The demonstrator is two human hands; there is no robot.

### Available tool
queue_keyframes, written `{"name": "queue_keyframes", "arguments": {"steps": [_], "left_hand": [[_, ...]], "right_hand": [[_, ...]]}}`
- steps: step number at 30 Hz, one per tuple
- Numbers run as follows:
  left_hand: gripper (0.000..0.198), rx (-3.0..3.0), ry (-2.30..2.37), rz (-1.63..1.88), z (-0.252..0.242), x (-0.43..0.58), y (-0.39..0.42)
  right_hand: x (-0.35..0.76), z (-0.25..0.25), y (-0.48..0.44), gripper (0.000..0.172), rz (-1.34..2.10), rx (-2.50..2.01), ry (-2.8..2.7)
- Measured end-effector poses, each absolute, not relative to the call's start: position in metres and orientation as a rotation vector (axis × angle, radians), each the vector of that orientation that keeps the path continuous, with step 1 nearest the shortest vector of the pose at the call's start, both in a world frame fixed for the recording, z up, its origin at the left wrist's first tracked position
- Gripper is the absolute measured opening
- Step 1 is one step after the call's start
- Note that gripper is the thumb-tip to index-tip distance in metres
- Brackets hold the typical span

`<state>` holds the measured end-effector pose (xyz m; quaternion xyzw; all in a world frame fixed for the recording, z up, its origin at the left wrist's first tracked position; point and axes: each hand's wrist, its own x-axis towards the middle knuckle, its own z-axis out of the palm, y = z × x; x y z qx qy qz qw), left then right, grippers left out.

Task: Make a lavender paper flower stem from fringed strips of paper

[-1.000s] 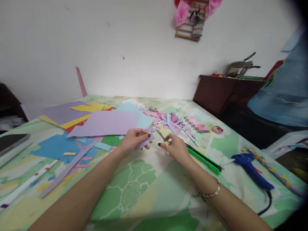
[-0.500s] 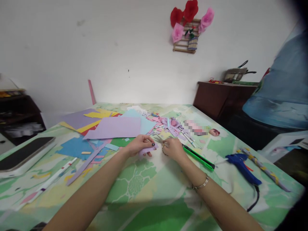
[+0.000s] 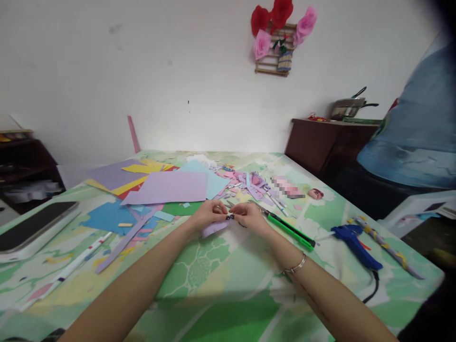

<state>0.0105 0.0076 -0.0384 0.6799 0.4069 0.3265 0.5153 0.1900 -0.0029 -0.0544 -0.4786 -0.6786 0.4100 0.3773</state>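
My left hand [image 3: 209,213] and my right hand [image 3: 251,216] meet fingertip to fingertip at the middle of the green patterned table [image 3: 213,280]. The left hand's fingers are closed in a pinch on a small lilac paper piece [image 3: 213,228], which hangs down onto the table. My right hand is curled shut, with the gold handle loop of small scissors [image 3: 242,223] showing under its fingers; the blades are mostly hidden between the hands.
A green utility knife [image 3: 292,231], a blue glue gun [image 3: 352,240] and a wrapped stick [image 3: 386,241] lie to the right. Coloured sheets [image 3: 167,187] and paper scraps [image 3: 245,183] lie behind the hands. A flat dark device [image 3: 32,228] sits at far left. A person in blue [image 3: 409,137] is at right.
My hands have come together until the fingertips touch; a second ago the scissors' blades stuck out between them. The view has tilted up and pulled back a little.
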Motion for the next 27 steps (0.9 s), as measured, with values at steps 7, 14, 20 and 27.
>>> {"name": "queue_keyframes", "arguments": {"steps": [7,14,20,27], "left_hand": [[0.022,1.681,0.991,0.638,-0.036,-0.004,0.015],[0.029,1.575,1.026,0.566,-0.033,-0.033,0.026],[0.035,1.584,1.030,0.366,-0.031,-0.050,0.028],[0.020,1.920,1.482,0.500,-0.019,-0.049,0.017]], "right_hand": [[0.199,-0.055,0.008,0.020,0.795,-1.336,-1.755],[0.206,-0.057,0.013,0.023,0.681,-1.457,-1.788],[0.205,-0.058,0.013,0.023,0.626,-1.514,-1.813],[0.198,-0.051,-0.002,0.020,0.497,-1.548,-1.868]]}}
